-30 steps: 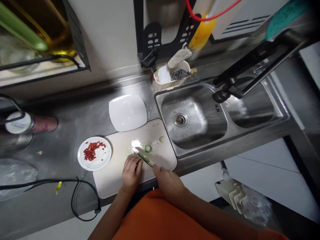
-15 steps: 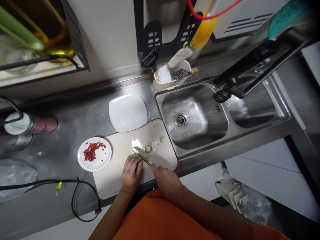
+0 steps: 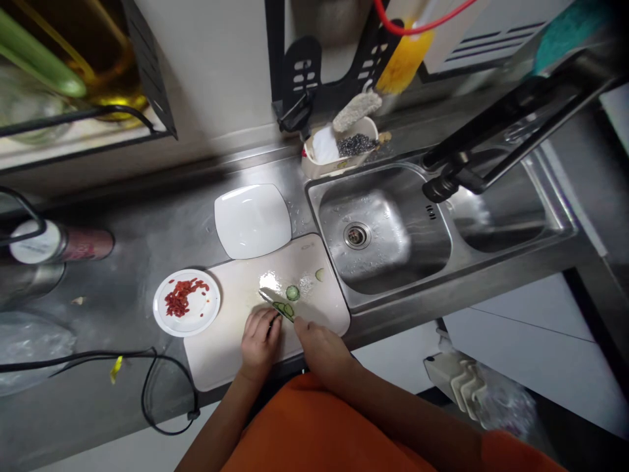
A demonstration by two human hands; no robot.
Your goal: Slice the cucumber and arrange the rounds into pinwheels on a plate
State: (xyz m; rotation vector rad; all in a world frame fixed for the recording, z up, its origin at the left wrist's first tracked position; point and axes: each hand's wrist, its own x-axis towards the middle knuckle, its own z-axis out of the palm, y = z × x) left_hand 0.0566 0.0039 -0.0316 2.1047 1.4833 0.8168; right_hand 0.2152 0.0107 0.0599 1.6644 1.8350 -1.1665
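My right hand [image 3: 317,342] is wrapped round the handle of a kitchen knife [image 3: 269,298], its blade pointing to the upper left over the cutting board [image 3: 221,357]. Beside the blade, my left hand [image 3: 259,337] has its fingers curled down on a cucumber, which they mostly hide. Thin cucumber slices [image 3: 285,308] lie along the blade. A round cucumber slice [image 3: 292,293] rests flat a little farther off, and a pale end piece [image 3: 320,275] sits near the board's right edge.
A white square plate [image 3: 253,223] touches the board's far edge. At its left stands a round plate [image 3: 160,314] with red goji berries [image 3: 181,298]. The sink [image 3: 393,275] with a black faucet [image 3: 439,189] is to the right; a black cable [image 3: 145,393] loops at the left.
The knife has shifted slightly to the left and tilted, and more of the cut cucumber slices show beside its blade. My left hand stays in about the same place.
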